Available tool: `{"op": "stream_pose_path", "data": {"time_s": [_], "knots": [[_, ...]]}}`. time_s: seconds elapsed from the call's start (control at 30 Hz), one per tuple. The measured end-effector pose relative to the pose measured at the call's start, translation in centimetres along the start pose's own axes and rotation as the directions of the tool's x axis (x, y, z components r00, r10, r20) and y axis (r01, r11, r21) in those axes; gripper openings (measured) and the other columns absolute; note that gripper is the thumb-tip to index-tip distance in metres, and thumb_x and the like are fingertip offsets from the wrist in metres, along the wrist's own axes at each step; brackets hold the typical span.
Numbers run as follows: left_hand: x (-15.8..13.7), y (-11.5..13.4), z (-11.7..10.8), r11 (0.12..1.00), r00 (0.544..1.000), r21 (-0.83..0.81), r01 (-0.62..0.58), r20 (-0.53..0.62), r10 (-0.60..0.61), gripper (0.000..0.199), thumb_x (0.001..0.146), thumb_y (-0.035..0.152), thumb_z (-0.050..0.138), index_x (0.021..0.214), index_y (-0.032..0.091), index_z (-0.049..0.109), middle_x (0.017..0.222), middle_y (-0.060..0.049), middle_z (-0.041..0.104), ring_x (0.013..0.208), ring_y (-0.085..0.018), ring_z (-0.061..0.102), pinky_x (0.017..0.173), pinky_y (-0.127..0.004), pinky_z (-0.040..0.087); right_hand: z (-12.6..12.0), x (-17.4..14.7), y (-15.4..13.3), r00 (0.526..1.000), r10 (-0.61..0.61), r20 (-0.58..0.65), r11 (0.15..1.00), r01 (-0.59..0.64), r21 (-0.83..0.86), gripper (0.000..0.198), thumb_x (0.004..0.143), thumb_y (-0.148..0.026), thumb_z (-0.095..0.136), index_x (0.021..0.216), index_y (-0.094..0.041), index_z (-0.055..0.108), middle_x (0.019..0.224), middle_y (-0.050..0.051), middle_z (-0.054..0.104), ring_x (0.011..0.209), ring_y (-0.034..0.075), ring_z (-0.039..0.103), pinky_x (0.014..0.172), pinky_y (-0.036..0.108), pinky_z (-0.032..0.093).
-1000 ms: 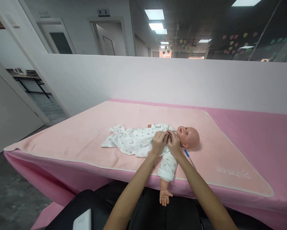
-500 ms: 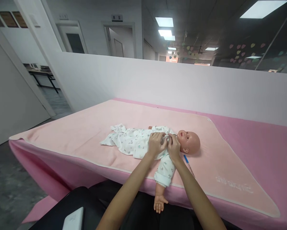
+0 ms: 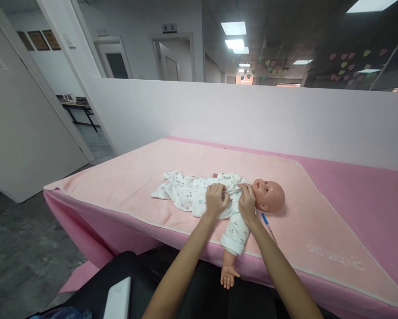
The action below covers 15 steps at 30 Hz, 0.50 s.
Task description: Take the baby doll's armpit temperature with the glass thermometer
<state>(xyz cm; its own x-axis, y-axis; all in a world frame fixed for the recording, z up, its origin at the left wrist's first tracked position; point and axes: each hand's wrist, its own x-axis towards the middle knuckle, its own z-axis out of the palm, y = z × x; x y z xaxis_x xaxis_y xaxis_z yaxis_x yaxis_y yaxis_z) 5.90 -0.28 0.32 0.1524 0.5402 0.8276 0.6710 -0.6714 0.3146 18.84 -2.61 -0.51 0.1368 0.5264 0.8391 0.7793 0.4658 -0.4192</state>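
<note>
A bald baby doll (image 3: pixel 272 196) lies on its back with its head to the right. It wears a white printed baby garment (image 3: pixel 192 197). Over the chest, thin white ties (image 3: pixel 232 191) stretch between my two hands. My left hand (image 3: pixel 216 198) pinches one end on the belly side. Near the doll's chin, my right hand (image 3: pixel 247 199) pinches the other end. Whether the ties are knotted is too small to tell. One doll arm hangs toward me over the bed edge, its hand (image 3: pixel 229 277) bare. Just right of my right wrist lies a blue-capped thin stick (image 3: pixel 265 219), perhaps a thermometer.
Beneath the doll is a peach mat (image 3: pixel 119 173) on a pink sheet (image 3: pixel 361 181). A white low wall (image 3: pixel 219 110) with glass above it runs along the back. A white flat device (image 3: pixel 118 297) rests on my lap at lower left.
My hands have moved apart, and the white ties now show pulled taut between them. The whole view has shifted, with the scene sliding slightly right.
</note>
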Motion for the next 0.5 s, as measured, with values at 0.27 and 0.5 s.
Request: {"op": "stream_pose_path", "data": {"time_s": [0.27,0.5], "knots": [[-0.2,0.0,0.5,0.995,0.998,-0.08,0.055,-0.025,-0.057,0.005,0.071,0.015,0.043,0.071,0.02,0.045,0.067,-0.001,0.054,0.066,-0.016,0.048,0.067,-0.03,0.036,-0.5,0.1,-0.8,0.994,-0.109,0.002,0.993,0.109,-0.051,0.025,0.081,-0.009,0.037,0.09,-0.018,0.058,0.098,0.009,0.058,0.096,0.02,0.052,0.086,0.038,0.042],[-0.4,-0.1,0.7,0.988,0.997,-0.137,0.074,-0.001,-0.075,0.012,0.08,0.016,0.039,0.076,0.02,0.049,0.067,-0.001,0.056,0.063,-0.015,0.049,0.064,-0.028,0.038,0.0,0.2,-1.1,0.972,-0.222,0.077,0.969,0.229,-0.089,0.019,0.081,-0.017,0.043,0.088,-0.02,0.06,0.094,0.007,0.062,0.095,0.021,0.053,0.085,0.037,0.04]]}}
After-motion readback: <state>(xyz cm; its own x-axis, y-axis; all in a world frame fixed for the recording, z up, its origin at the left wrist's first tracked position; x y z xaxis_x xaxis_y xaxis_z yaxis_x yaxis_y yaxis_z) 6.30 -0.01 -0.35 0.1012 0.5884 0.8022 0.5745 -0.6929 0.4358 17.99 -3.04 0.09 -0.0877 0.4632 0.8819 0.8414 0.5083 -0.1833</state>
